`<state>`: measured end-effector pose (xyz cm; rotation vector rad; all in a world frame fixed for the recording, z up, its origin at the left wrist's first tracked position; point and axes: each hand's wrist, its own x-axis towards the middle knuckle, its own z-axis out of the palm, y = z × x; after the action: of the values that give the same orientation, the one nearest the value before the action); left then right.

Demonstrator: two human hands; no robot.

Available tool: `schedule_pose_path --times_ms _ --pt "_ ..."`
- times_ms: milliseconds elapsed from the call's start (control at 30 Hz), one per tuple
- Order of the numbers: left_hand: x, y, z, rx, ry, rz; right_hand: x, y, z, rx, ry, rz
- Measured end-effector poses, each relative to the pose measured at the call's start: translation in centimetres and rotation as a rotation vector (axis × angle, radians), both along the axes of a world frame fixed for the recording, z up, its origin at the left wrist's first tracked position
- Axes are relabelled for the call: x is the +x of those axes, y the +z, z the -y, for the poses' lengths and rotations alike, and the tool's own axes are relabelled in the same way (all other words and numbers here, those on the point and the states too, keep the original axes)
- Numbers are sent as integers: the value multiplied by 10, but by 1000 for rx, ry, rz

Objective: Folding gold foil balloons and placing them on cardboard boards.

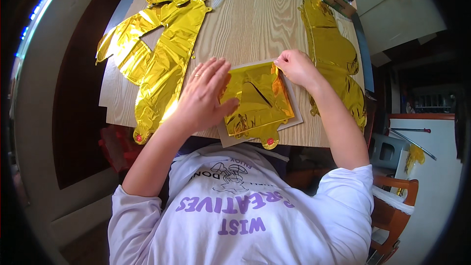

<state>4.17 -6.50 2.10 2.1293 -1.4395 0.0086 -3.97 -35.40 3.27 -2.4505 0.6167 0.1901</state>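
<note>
The left hand [206, 93] lies flat and open, fingers spread, pressing the folded gold foil balloon [257, 100] onto the pale card [294, 113] at the near edge of the wooden table [250, 24]. The right hand [294, 66] pinches the balloon's far corner. Smoothing outward from the card's centre should keep the foil uncreased.

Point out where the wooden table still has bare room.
Bare wood runs down the middle, between the flattened gold foil balloons on the left and the gold foil stack on the right. The near edge is crowded by both hands and a folded gold balloon.
</note>
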Motion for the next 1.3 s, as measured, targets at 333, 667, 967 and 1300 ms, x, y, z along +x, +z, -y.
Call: schedule_pose_path --times_ms 333,667,967,1300 --pt "-10 -8 4 87 -59 -12 -23 8 -25 -517 119 135" --pt "-12 -13 2 138 -67 16 -63 -20 -57 -439 447 245" --pt "-10 -10 -5 148 -48 40 -67 -34 -55 -466 412 229" --pt "-1 10 8 245 -110 42 -88 27 -28 -104 152 579"
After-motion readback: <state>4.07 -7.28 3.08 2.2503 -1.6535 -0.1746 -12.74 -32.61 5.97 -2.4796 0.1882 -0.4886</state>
